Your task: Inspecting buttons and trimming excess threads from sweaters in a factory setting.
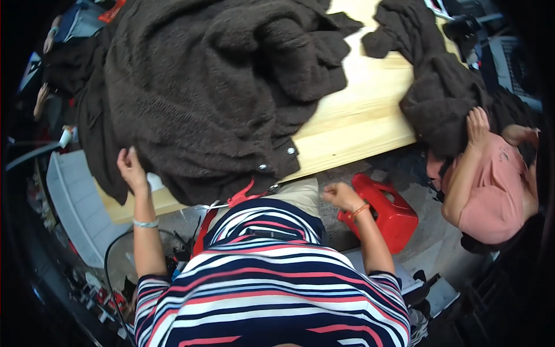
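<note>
A large dark brown knitted garment (214, 87) lies heaped over most of the pale wooden desk (358, 121), its lower edge with two metal snaps hanging off the near side. A second brown knit (439, 87) is piled at the desk's right end, where a co-worker in a pink top (497, 196) presses a hand into it. A red plastic stool (387, 211) stands on the floor below, partly behind the right arm. The left hand (132, 170) grips the big garment's left edge, fingers closed on the cloth. The right hand (341, 195) hangs off the desk, curled into a loose fist holding nothing visible. The striped shirt (272, 289) hides the lap.
</note>
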`<state>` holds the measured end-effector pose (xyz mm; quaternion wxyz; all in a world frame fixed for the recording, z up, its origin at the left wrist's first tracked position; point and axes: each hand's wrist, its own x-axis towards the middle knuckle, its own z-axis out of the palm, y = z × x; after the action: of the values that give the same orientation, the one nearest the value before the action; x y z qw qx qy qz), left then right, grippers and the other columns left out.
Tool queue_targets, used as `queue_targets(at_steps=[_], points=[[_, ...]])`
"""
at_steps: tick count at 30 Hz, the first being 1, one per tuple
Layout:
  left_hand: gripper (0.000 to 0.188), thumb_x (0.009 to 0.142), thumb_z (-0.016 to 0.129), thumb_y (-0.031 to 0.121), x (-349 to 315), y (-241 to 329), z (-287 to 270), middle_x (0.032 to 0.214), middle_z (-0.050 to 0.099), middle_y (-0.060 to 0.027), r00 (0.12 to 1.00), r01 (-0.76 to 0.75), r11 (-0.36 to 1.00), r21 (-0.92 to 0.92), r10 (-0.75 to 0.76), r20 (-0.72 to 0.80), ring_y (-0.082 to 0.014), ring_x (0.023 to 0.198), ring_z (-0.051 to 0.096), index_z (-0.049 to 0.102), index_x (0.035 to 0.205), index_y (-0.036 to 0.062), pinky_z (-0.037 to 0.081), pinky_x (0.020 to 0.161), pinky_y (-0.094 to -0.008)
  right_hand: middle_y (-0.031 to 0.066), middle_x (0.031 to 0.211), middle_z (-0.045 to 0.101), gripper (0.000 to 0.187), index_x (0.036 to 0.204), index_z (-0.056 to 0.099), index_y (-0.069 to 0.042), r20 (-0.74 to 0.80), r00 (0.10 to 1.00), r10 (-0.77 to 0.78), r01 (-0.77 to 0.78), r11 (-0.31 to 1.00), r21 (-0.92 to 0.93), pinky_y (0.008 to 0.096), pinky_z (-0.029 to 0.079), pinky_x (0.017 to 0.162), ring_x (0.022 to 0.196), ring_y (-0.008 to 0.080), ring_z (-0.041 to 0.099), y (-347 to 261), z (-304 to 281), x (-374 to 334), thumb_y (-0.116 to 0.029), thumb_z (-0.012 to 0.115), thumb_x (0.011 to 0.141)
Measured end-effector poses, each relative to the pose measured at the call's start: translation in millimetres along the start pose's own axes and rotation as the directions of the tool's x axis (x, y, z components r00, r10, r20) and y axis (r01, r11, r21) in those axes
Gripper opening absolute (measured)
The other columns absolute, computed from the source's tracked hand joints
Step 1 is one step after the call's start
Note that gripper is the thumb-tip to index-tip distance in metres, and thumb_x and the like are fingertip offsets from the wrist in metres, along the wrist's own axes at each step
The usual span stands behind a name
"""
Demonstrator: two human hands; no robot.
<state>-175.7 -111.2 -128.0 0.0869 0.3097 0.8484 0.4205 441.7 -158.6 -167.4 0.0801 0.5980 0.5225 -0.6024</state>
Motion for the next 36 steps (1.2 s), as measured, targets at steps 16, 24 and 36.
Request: queue_targets(at_steps=[16, 24, 36], points=[[0.026, 0.089, 0.071, 0.026, 28, -125, -176, 0.08, 0.062, 0.0036, 0.844, 0.407, 0.839, -0.362, -0.497, -0.203, -0.0056, 0.063, 0.052, 0.067, 0.11, 0.0123, 0.035, 0.05, -0.0195, 0.0151, 0.107, 0.063, 0.036, 0.113, 0.063, -0.007, 0.495, 0.43, -0.755, 0.89, 0.263, -0.373, 0.0408, 0.053, 0.08, 0.095, 0.0325, 0.065, -191, 144, 92, -0.025, 0.065, 0.082], [0.035, 0.087, 0.061, 0.027, -22, -249, -456, 0.113, 0.065, -0.0135, 0.706, 0.523, 0.847, -0.096, -0.494, -0.507, -0.0311, 0.108, 0.059, 0.062, 0.112, 0.0031, 0.046, 0.091, -0.0499, 0.0139, 0.098, 0.064, 0.02, 0.087, 0.068, -0.005, 0.489, 0.333, -0.807, 0.932, 0.204, -0.299, 0.0418, 0.052, 0.077, 0.088, 0.0325, 0.065, -191, 149, 106, -0.016, 0.051, 0.085], [0.06, 0.091, 0.063, 0.037, -93, -268, -403, 0.138, 0.053, -0.0143, 0.373, 0.678, 0.482, -0.554, -0.876, -0.305, -0.026, 0.127, 0.049, 0.047, 0.138, 0.0042, 0.045, 0.098, -0.0395, 0.004, 0.098, 0.064, 0.023, 0.104, 0.067, -0.013, 0.077, 0.577, -0.813, 0.808, 0.556, -0.194, 0.0381, 0.046, 0.084, 0.095, 0.0251, 0.06, -149, 68, 32, -0.02, 0.069, 0.082]])
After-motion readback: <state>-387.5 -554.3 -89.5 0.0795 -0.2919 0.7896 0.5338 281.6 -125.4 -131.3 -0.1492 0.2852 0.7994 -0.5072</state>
